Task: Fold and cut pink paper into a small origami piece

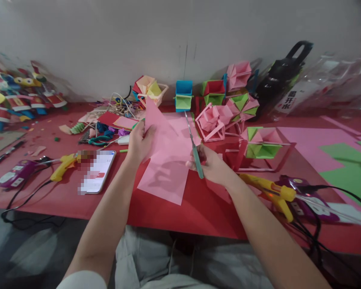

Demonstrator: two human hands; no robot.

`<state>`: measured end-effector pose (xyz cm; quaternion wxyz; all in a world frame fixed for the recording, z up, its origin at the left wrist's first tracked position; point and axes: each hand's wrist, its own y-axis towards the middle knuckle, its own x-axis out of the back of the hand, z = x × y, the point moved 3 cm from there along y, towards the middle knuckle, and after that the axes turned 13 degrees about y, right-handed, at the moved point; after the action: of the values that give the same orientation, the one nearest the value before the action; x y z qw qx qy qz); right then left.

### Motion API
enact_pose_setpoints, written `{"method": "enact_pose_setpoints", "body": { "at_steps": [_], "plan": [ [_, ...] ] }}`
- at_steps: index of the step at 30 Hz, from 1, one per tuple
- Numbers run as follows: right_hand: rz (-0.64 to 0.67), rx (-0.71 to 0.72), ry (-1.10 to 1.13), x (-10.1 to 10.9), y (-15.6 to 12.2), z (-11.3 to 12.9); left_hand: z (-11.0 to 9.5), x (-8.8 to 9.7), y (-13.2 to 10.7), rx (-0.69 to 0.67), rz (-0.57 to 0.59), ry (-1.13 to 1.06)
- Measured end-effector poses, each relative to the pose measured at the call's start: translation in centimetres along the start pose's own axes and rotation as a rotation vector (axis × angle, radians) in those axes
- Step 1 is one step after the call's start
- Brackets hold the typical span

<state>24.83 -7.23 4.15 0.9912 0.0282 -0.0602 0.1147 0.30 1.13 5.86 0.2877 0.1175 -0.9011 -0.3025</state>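
Note:
My left hand (pixel 141 140) is closed on a sheet of pink paper (pixel 162 132), thumb on top, with one corner raised to a point. My right hand (pixel 207 160) grips green-handled scissors (pixel 197 158), seen nearly edge-on. Their blades point away from me, just right of the held sheet; I cannot tell whether they touch it. Beneath lies another pink sheet (pixel 164 180) on the red tabletop (pixel 192 216), with shadows of the hands across it.
Folded paper lanterns (pixel 212 120) stand along the wall. Yellow glue guns lie left (pixel 61 166) and right (pixel 273 190), with trailing cords. A phone (pixel 99 172) is beside my left forearm. A black bottle (pixel 278 80) and pink and green sheets (pixel 345 172) are at right.

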Motion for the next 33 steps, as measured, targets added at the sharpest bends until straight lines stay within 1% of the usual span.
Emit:
{"method": "enact_pose_setpoints", "body": {
  "at_steps": [3,6,10,14,16,21,25,29,33],
  "plan": [
    [0.056,-0.021,-0.072,0.2,-0.5,0.4,-0.6,0.8,-0.1,-0.029,-0.123,0.007],
    [0.136,-0.048,-0.086,0.4,-0.9,0.9,-0.8,1.5,-0.1,-0.023,-0.166,0.03],
    [0.097,-0.09,-0.12,0.6,-0.8,1.1,-0.2,2.2,0.1,0.02,-0.203,0.109],
    [0.102,-0.066,-0.108,0.0,-0.6,1.2,0.1,2.4,0.0,0.023,-0.263,0.172],
    [0.099,-0.058,-0.109,-0.3,-0.6,1.3,-0.1,2.3,-0.1,0.019,-0.256,0.175],
    [0.069,-0.078,-0.107,-0.4,-0.6,1.4,-0.7,1.8,-0.1,0.011,-0.184,0.099],
    [0.069,-0.08,-0.097,-0.2,-0.5,1.4,-0.5,1.5,-0.1,0.008,-0.148,0.088],
    [0.082,-0.095,-0.07,-0.2,-0.5,1.4,-0.2,1.4,-0.3,0.037,-0.118,0.089],
    [0.08,-0.118,-0.027,-0.3,-0.5,1.5,-0.3,1.3,-0.3,0.041,-0.108,0.088]
  ]
}}
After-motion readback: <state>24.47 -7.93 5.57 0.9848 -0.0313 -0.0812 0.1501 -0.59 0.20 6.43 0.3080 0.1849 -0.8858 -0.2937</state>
